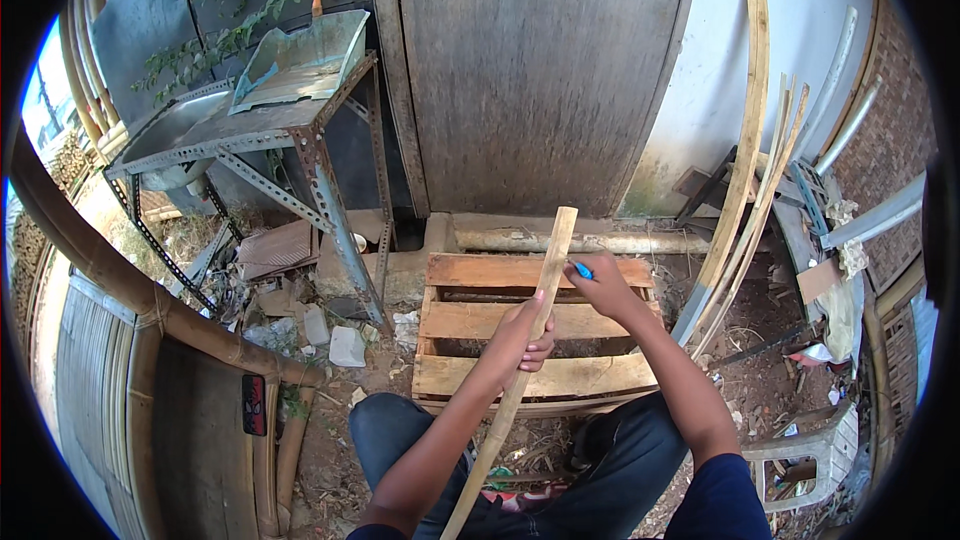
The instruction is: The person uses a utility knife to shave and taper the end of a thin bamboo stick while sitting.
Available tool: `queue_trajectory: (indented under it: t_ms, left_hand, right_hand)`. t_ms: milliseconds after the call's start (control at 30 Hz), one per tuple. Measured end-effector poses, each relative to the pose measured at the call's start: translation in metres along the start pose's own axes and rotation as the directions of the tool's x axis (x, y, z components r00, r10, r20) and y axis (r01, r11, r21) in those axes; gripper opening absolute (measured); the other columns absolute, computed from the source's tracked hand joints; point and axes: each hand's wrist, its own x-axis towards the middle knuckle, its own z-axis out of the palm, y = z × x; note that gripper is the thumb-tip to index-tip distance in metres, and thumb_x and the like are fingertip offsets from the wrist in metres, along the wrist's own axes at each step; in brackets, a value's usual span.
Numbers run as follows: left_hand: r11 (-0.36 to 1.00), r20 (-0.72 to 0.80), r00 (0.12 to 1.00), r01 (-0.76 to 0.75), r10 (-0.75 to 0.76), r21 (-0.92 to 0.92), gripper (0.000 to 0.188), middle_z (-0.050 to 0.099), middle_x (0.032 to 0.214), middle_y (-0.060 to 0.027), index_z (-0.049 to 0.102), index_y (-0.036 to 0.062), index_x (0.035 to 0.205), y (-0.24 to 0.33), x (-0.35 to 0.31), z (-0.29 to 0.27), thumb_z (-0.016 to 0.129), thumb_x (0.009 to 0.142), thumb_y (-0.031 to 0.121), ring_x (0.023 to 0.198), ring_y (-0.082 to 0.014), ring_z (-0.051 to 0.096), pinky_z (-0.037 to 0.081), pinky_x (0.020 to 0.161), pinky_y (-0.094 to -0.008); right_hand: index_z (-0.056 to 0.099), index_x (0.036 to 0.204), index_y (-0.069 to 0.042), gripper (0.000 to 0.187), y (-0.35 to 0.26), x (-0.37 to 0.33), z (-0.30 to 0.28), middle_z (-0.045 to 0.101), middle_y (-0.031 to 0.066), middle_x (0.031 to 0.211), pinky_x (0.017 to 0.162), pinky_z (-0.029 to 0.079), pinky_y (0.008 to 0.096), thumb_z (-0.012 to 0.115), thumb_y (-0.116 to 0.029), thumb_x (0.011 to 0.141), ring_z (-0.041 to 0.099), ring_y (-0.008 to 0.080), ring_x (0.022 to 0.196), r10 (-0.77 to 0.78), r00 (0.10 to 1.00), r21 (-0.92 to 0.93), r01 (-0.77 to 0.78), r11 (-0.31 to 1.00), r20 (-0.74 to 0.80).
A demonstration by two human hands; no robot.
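1. A long, flat, pale-tan strip (pixel 505 410), blunt-ended, is held aslant above the slatted wooden surface (pixel 455 320).
2. The strip is gripped by the left hand (pixel 522 338).
3. A small blue tool (pixel 583 270) is pinched in the right hand (pixel 605 290), beside the strip.
4. Red markings are borne by a black rectangular case (pixel 254 404), too small to be read.

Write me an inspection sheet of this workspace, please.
Surface: low slatted wooden platform, gaps between boards
Job's things: long wooden strip, held slanting; small blue tool, kind unclear
Clutter: white block and scattered debris on the ground
Hands: left hand grips the strip; right hand holds the tool near its upper end
Cables: nothing seen
Surroundings: door panel ahead; metal-framed bench left; long plank leaning right
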Motion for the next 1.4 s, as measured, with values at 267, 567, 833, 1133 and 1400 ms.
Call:
queue_trajectory:
  t_ms: [267,567,833,1133,1400]
  left_hand:
    - [0.995,-0.101,0.992,-0.069,0.076,0.077,0.039,0.025,0.051,0.0053,0.041,0.0091,0.079,-0.003,-0.002,0.006,0.038,0.097,0.043,0.039,-0.0035,0.02,0.014,0.034,-0.0204]
    - [0.981,-0.172,0.976,-0.108,0.136,0.162,0.041,0.025,0.052,0.0054,0.04,0.0088,0.078,0.001,-0.002,0.002,0.036,0.098,0.044,0.038,-0.0036,0.021,0.012,0.034,-0.0213]
    - [0.986,0.109,0.981,0.151,-0.159,0.073,0.043,0.023,0.049,0.0066,0.039,0.0088,0.078,-0.026,-0.01,0.044,0.035,0.098,0.047,0.037,-0.0031,0.019,0.016,0.032,-0.0191]
    - [0.989,0.187,0.976,0.131,-0.116,-0.069,0.045,0.021,0.048,0.007,0.038,0.0101,0.076,-0.013,0.006,0.005,0.033,0.098,0.05,0.036,-0.0026,0.017,0.015,0.03,-0.0177]
    - [0.985,0.165,0.985,0.08,-0.054,-0.155,0.046,0.019,0.047,0.0065,0.039,0.0116,0.075,0.011,-0.001,-0.006,0.029,0.098,0.05,0.036,-0.0029,0.016,0.014,0.031,-0.0182]
  right_hand:
    - [0.05,0.057,-0.001,0.019,0.006,-0.001,0.029,0.049,0.0187,0.053,0.046,0.038,0.0413,0.057,-0.014,0.069,0.049,0.0369,0.048,-0.339,0.94,-0.046,0.341,0.939,0.044]
    - [0.048,0.054,-0.002,0.019,0.003,0.023,0.035,0.05,0.0184,0.053,0.045,0.039,0.0435,0.057,-0.015,0.065,0.052,0.0382,0.05,-0.339,0.934,-0.167,0.319,0.933,-0.114]
    - [0.051,0.059,0.005,0.034,0.091,0.051,-0.017,0.048,0.023,0.053,0.049,0.036,0.0464,0.053,-0.021,0.079,0.044,0.0394,0.047,0.253,0.81,-0.148,-0.382,0.912,-0.529]
    - [0.04,0.061,-0.01,0.032,0.034,0.028,-0.039,0.035,-0.0053,0.05,0.041,0.028,0.0246,0.058,-0.018,0.086,0.035,0.0041,0.044,0.365,0.885,0.449,-0.212,0.868,-0.288]
    - [0.047,0.06,0.001,0.033,-0.025,-0.01,0.01,0.041,0.0077,0.047,0.042,0.033,0.0336,0.062,-0.018,0.082,0.042,0.0165,0.04,0.065,0.998,-0.054,-0.065,0.996,-0.003]
